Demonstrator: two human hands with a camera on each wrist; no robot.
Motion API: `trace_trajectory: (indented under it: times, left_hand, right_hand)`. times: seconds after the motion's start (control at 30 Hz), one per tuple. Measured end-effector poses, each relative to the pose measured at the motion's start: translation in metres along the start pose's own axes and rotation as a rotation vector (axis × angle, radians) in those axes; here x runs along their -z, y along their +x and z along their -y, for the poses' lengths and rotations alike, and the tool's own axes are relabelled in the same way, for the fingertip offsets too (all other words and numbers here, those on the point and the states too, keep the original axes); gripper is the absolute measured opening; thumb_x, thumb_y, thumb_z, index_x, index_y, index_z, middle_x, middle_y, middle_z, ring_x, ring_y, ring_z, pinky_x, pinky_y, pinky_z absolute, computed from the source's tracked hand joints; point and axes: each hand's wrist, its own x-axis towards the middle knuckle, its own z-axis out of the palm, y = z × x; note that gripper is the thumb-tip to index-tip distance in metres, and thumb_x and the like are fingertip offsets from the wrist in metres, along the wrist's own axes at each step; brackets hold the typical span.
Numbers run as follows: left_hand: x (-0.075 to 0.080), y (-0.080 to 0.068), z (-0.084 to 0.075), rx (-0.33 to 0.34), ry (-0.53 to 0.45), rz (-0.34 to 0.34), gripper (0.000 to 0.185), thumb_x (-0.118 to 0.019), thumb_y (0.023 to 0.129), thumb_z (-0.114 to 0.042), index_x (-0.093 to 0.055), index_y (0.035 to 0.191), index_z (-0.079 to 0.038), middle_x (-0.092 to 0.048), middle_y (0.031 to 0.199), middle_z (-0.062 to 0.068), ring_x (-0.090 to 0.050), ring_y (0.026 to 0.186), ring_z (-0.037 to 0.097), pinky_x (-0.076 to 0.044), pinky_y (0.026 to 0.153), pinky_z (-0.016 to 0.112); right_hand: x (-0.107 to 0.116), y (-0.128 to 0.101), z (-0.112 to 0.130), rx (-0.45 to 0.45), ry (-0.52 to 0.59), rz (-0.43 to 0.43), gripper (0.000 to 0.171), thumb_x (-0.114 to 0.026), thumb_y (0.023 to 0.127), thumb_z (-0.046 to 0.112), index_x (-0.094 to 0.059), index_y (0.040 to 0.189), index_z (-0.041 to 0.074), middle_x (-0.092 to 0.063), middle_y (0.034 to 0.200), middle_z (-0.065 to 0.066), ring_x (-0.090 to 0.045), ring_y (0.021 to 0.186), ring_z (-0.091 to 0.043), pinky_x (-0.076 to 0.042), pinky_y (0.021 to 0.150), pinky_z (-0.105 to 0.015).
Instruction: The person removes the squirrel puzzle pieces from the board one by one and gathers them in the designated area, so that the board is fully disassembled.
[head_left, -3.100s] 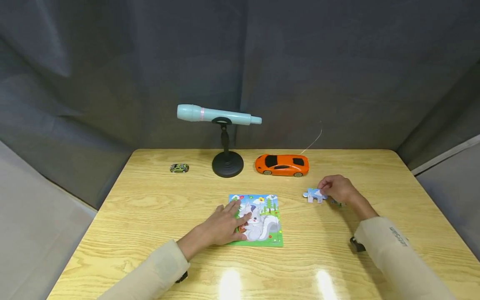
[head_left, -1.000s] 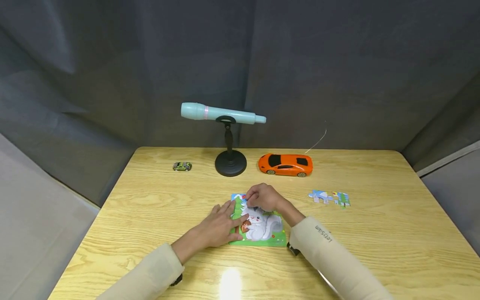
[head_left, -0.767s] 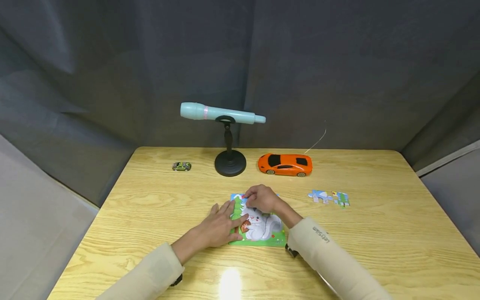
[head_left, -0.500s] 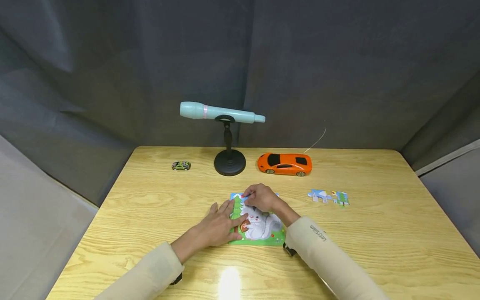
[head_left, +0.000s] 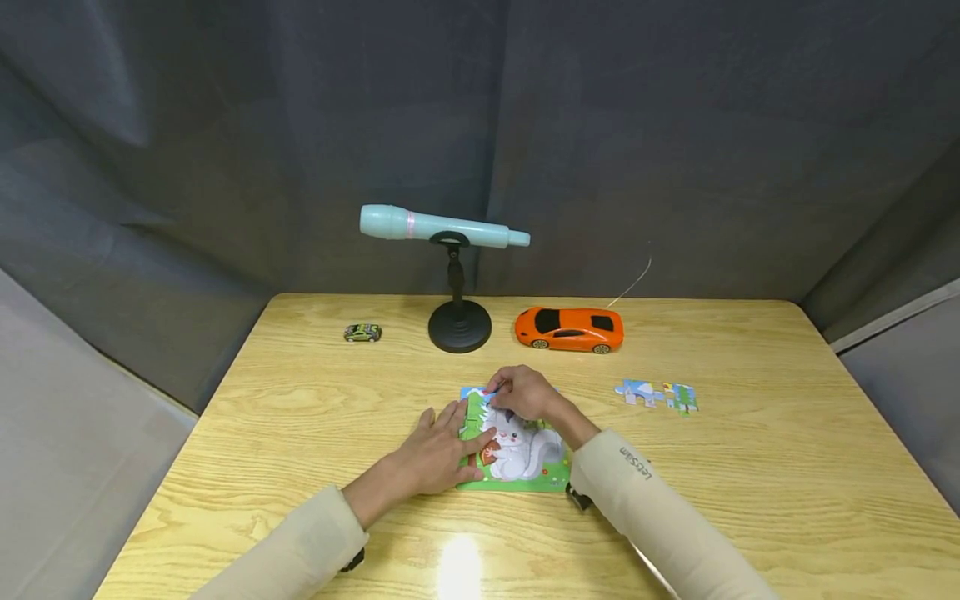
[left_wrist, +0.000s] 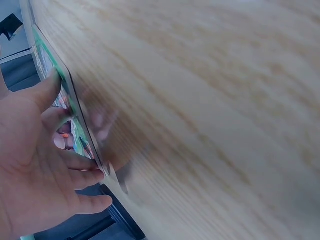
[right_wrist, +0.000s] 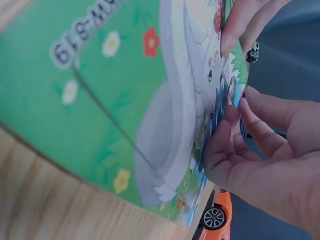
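Note:
A jigsaw puzzle board (head_left: 517, 483) with a squirrel picture lies on the table. My left hand (head_left: 441, 456) rests on its left side with the fingers spread; in the left wrist view the thumb and fingers lie over the edge. At the top of the board my right hand (head_left: 522, 394) is bent down, its thumb and fingers pinching a blue puzzle piece (right_wrist: 238, 98), mostly hidden by the fingers. The squirrel's face and tail show between the two hands. Several loose pieces, among them a cloud piece (head_left: 640, 392) and a tree piece (head_left: 684, 397), lie to the right.
Behind the board stands a black stand (head_left: 459, 327) carrying a light blue microphone (head_left: 442, 227). An orange toy car (head_left: 570, 330) with a thin wire behind it is to its right. A small green toy car (head_left: 363, 332) sits at the left. Dark curtains surround the wooden table (head_left: 300, 408).
My right hand has come from the loose pieces at the right to the top of the board. Over the last second it shifts only slightly there. My left hand stays on the board.

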Motion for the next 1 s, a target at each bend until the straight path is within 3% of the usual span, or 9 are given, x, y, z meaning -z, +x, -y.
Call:
trace_trajectory:
  times: [0.3, 0.5, 0.73, 1.0]
  left_hand:
    - [0.002, 0.0, 0.0, -0.006, 0.01, 0.004, 0.063, -0.048, 0.091, -0.058, -0.035, 0.147, -0.032, -0.018, 0.155, 0.027, -0.021, 0.145, 0.036, -0.028, 0.11, 0.059]
    - [0.001, -0.001, 0.0, -0.017, 0.015, -0.008, 0.063, -0.049, 0.09, -0.058, -0.036, 0.146, -0.032, -0.019, 0.155, 0.027, -0.02, 0.145, 0.035, -0.028, 0.11, 0.059]
    - [0.0, -0.001, 0.002, -0.048, -0.007, -0.025, 0.064, -0.05, 0.091, -0.056, -0.037, 0.146, -0.027, -0.018, 0.158, 0.017, -0.021, 0.146, 0.029, -0.028, 0.11, 0.06]
    - [0.002, 0.0, 0.002, -0.077, -0.026, -0.02, 0.064, -0.05, 0.092, -0.054, -0.037, 0.147, -0.025, -0.022, 0.158, 0.012, -0.025, 0.145, 0.026, -0.029, 0.11, 0.059]
  right_hand:
    - [-0.003, 0.003, -0.002, 0.028, 0.054, -0.065, 0.005, -0.063, 0.087, 0.004, -0.065, 0.091, 0.004, -0.063, 0.075, -0.005, -0.054, 0.063, -0.013, -0.043, 0.054, -0.02]
    - [0.001, 0.0, 0.001, 0.032, 0.077, -0.039, 0.006, -0.061, 0.09, 0.006, -0.066, 0.093, 0.005, -0.064, 0.078, -0.005, -0.057, 0.068, -0.016, -0.046, 0.059, -0.021]
    - [0.021, -0.009, -0.004, 0.1, 0.077, -0.031, 0.009, -0.058, 0.091, 0.005, -0.066, 0.095, 0.003, -0.065, 0.082, -0.01, -0.06, 0.073, -0.02, -0.048, 0.064, -0.025]
    - [0.053, -0.019, -0.026, 0.104, 0.107, -0.012, 0.01, -0.056, 0.092, 0.004, -0.064, 0.097, -0.001, -0.066, 0.085, -0.015, -0.062, 0.08, -0.029, -0.053, 0.074, -0.037]
